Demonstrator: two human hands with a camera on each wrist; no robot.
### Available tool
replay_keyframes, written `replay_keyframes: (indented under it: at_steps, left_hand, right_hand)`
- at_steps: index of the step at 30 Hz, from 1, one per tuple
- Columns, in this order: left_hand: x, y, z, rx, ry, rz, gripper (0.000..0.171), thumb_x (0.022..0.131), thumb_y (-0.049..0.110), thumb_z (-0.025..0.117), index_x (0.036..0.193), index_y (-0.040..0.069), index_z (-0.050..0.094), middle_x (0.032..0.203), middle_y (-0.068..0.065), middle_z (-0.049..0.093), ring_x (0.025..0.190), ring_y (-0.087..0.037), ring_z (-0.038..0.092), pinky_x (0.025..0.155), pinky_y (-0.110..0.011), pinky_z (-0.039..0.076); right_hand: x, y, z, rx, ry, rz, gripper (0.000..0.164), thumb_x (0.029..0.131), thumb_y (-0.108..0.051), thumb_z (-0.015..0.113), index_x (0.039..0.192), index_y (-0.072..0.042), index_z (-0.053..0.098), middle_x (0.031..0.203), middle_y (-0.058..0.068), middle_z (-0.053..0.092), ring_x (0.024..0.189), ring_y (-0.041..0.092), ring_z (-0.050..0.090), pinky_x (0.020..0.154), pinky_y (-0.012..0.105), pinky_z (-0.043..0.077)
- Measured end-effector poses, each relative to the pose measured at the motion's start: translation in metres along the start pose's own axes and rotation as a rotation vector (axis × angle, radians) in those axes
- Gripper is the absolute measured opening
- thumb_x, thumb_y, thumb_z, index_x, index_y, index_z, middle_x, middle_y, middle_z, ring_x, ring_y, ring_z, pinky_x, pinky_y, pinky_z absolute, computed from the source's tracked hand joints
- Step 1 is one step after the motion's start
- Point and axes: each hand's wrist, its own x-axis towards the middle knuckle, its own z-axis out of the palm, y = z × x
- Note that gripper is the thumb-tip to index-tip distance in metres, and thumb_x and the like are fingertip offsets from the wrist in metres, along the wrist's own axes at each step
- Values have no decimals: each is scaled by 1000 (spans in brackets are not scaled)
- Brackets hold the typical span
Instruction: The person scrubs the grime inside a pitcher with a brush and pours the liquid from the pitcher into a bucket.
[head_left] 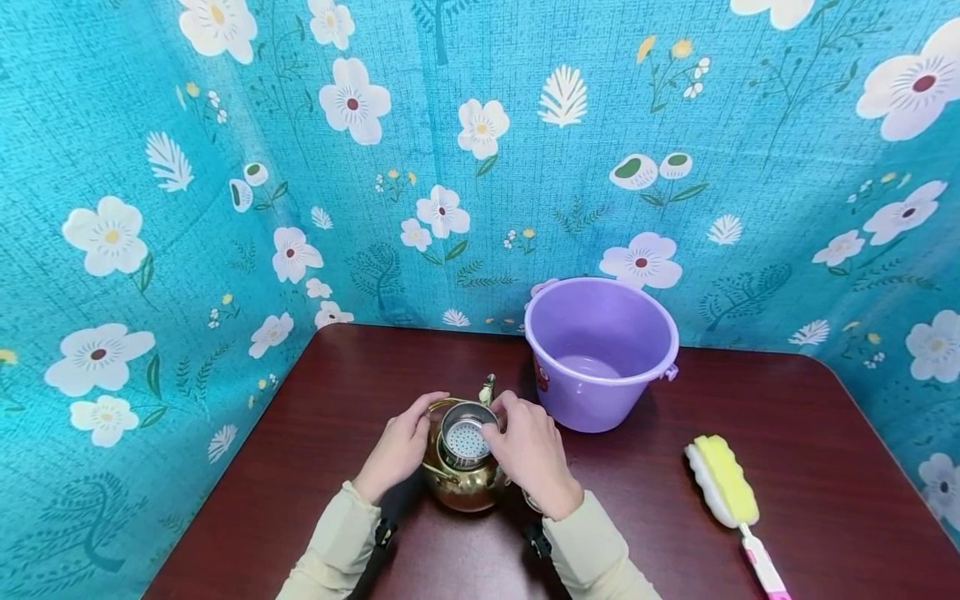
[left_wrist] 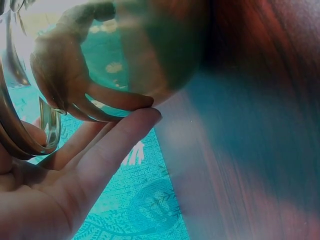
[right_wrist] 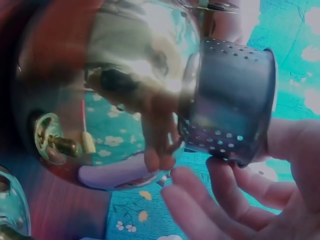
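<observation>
A shiny brass teapot (head_left: 465, 493) stands on the table, its spout (head_left: 487, 390) toward the back. My right hand (head_left: 531, 450) pinches the rim of a perforated metal strainer basket (head_left: 467, 439), which sits partly above the teapot's opening. In the right wrist view, the strainer (right_wrist: 232, 97) sticks out from the opening, thumb and fingers at its rim. My left hand (head_left: 399, 450) holds the teapot's left side. The left wrist view shows its fingers against the polished body (left_wrist: 150, 55), with the thumb by the curved handle (left_wrist: 15, 120).
A purple bucket (head_left: 600, 408) stands behind and right of the teapot. A yellow and white sponge brush (head_left: 723, 483) lies at the right. A small brass piece (right_wrist: 12, 200), only partly seen, is beside the teapot. Flowered blue cloth (head_left: 487, 208) hangs behind the table.
</observation>
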Motion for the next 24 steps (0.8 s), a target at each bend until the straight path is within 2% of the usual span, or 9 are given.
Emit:
replay_keyframes:
  at_steps: [8, 14, 18, 24]
  left_hand:
    - [1, 2, 0, -3, -12, -7, 41, 98, 3, 41, 131, 23, 57, 103, -7, 72, 84, -15, 63, 70, -29, 46]
    - [1, 3, 0, -1, -13, -10, 41, 98, 2, 41, 131, 21, 57, 105, -9, 72, 94, -18, 67, 76, -34, 48]
    - [1, 4, 0, 9, -8, -10, 41, 97, 2, 42, 130, 22, 57, 103, -8, 73, 93, -18, 67, 78, -35, 48]
    - [1, 3, 0, 10, -13, -12, 42, 98, 2, 41, 131, 22, 57, 103, -7, 72, 89, -16, 65, 75, -32, 46]
  right_hand:
    - [3, 3, -7, 84, 39, -18, 12, 75, -11, 63, 86, -13, 66, 72, -5, 61, 64, 10, 54, 62, 28, 46]
    - [4, 6, -10, 88, 44, -16, 11, 75, -10, 63, 85, -12, 67, 71, -5, 63, 64, 10, 56, 64, 28, 47]
    - [4, 7, -12, 85, 39, -11, 11, 75, -11, 64, 85, -12, 67, 71, -5, 63, 65, 10, 56, 65, 29, 47]
    - [3, 11, -17, 76, 28, 3, 12, 75, -10, 63, 86, -12, 67, 72, -5, 63, 67, 10, 57, 66, 29, 47]
